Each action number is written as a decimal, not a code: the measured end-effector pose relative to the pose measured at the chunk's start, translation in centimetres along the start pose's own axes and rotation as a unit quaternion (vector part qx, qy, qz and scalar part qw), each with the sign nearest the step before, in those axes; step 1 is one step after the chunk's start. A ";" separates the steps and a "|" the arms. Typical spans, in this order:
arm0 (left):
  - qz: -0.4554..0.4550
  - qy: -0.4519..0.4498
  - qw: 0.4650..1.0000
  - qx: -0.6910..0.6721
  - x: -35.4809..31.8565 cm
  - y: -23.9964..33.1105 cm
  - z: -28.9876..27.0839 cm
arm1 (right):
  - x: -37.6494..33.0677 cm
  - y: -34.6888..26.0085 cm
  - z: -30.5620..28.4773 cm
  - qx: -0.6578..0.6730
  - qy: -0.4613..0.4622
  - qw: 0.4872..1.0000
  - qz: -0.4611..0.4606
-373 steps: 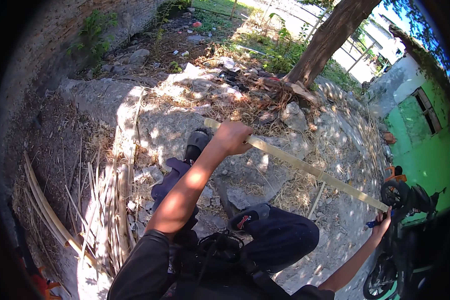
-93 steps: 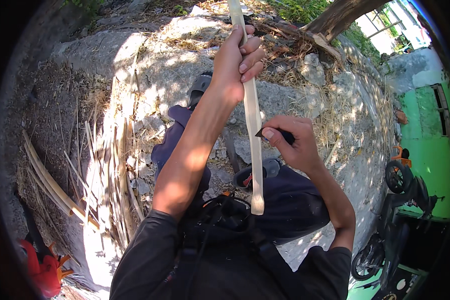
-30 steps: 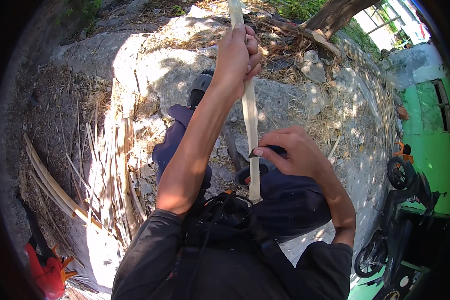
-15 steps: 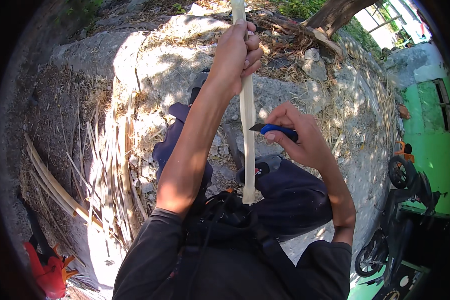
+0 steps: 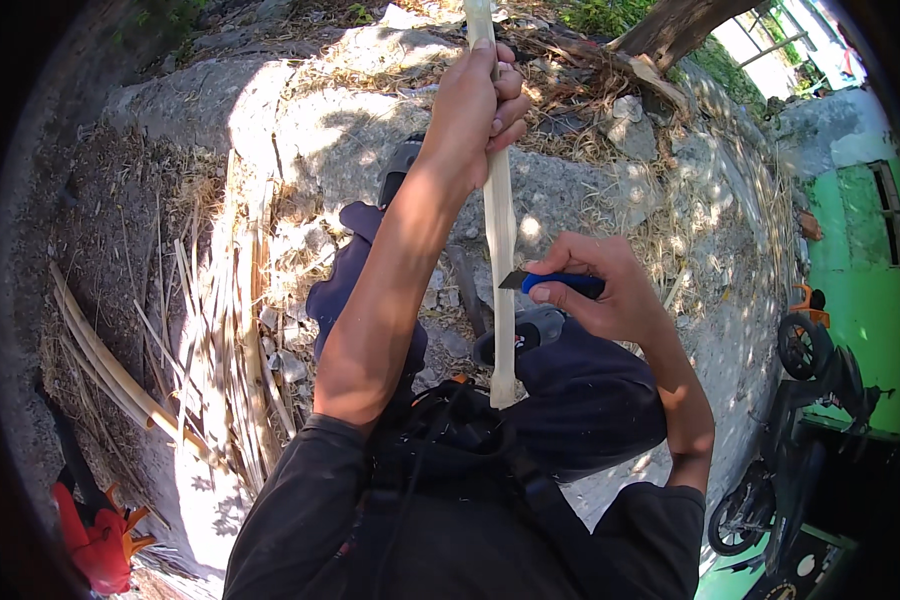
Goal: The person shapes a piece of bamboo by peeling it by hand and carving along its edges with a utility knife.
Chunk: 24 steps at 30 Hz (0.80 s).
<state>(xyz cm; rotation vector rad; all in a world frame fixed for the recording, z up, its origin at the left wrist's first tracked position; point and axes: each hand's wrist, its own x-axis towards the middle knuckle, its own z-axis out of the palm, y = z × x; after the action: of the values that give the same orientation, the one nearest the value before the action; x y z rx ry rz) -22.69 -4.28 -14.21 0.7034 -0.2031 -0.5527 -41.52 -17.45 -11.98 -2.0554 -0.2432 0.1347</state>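
Note:
My left hand (image 5: 478, 115) is wrapped round the upper part of a long pale bamboo strip (image 5: 498, 215), which runs upright through the picture down to my lap. My right hand (image 5: 610, 290) grips a blue utility knife (image 5: 576, 286) between thumb and fingers. The knife's dark blade points left and meets the strip a little below its middle. The strip's lower end, slightly wider, rests near my waist, beside my dark trouser leg (image 5: 590, 400).
More split bamboo strips (image 5: 225, 330) lie in a pile on the ground to the left, near a red and black object (image 5: 95, 545). Dry shavings and rough stone (image 5: 360, 75) spread ahead. A motorcycle (image 5: 790, 440) stands by a green wall (image 5: 865, 310) at right.
My right hand has moved a short way down the strip toward me, with the knife blade following along it. The left hand keeps its hold in nearly the same place.

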 end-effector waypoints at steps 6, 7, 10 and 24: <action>-0.001 0.021 1.000 -0.007 0.3 0.7 -0.4 | 0.2 -0.9 0.2 -0.081 0.027 0.996 -0.039; -0.006 0.016 1.000 -0.012 0.3 0.6 -0.5 | 0.4 -0.9 0.2 -0.102 0.064 0.992 -0.044; -0.020 0.010 1.000 -0.010 0.2 0.3 0.1 | 0.4 0.1 0.6 -0.041 0.077 0.995 -0.040; -0.014 0.014 1.000 -0.018 0.1 0.1 0.2 | -0.7 0.0 0.4 -0.025 0.019 0.999 -0.011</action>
<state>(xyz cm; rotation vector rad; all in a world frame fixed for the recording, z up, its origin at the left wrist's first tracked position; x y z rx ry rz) -22.67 -4.38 -14.05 0.6785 -0.1575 -0.5725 -42.26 -17.21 -12.15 -2.1013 -0.2484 0.0763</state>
